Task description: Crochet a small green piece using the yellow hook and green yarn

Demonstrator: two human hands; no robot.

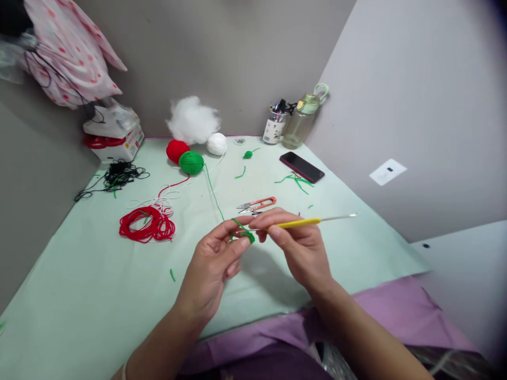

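Between thumb and fingers, my left hand [217, 256] pinches a small green crochet piece [249, 237], with green yarn looped over the index finger. That yarn runs back to a green yarn ball [191, 163]. My right hand [298, 245] is closed around the yellow handle of a crochet hook [299, 224]; its other metal end points right. The hook's working tip is at the green piece, partly hidden by fingers. Just beyond my hands lie orange-handled thread snips [259, 203].
Red [177, 151] and white yarn balls [216, 143] and fluffy stuffing [194, 120] stand at the back. Left are coiled red yarn [146, 224] and black yarn [121, 175]. A phone [302, 167], pen cup [274, 126] and water bottle [301, 122] are right. Green scraps [297, 180] lie about.
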